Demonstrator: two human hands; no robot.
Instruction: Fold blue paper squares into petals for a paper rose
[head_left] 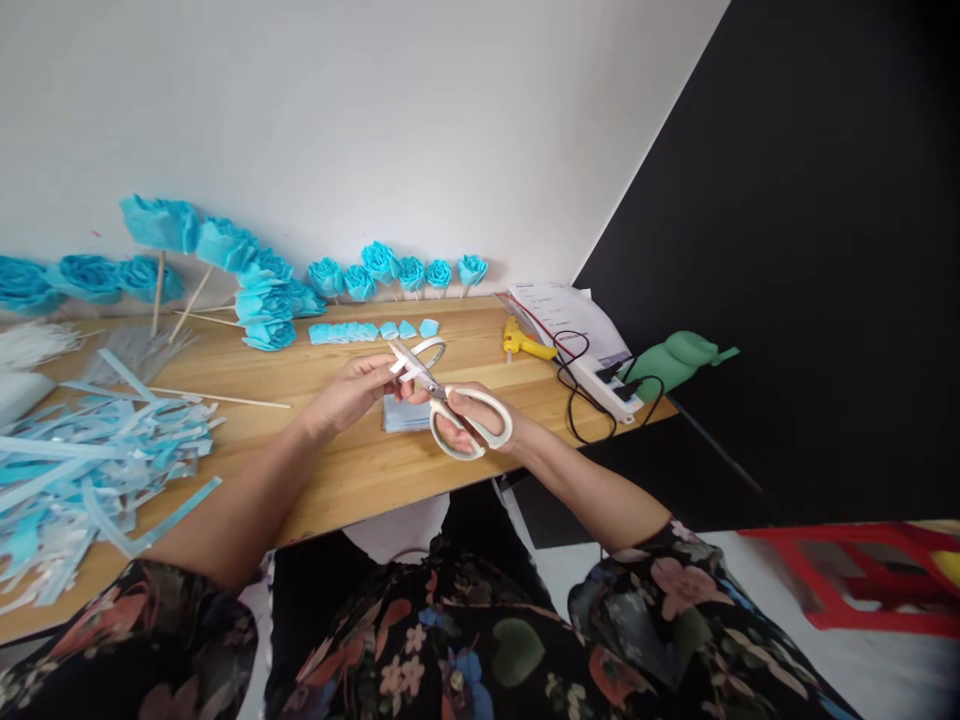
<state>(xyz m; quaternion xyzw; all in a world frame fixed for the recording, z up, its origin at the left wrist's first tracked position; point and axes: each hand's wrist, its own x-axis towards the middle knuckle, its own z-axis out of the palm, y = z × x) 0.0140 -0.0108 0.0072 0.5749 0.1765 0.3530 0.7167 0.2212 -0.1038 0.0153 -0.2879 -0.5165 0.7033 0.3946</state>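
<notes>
My left hand (354,392) pinches a pale paper strip (433,343), whose free end curls over in a loop. In my right hand (466,408) is a pair of scissors (498,428) with cream handles, the fingers through the loops. Its blades point left and lie against the strip close to my left fingertips; I cannot tell how far they are parted. Under the hands, a stack of pale blue paper (402,416) is partly hidden. Just behind them lies a row of small blue paper pieces (343,333).
Blue paper roses on sticks (382,262) lean along the wall. A heap of paper offcuts (112,470) covers the table's left side, near a thin stick (225,397). To the right are a yellow glue gun (528,341), a power strip (604,388) with black cables, papers and a green bag-like object (675,362).
</notes>
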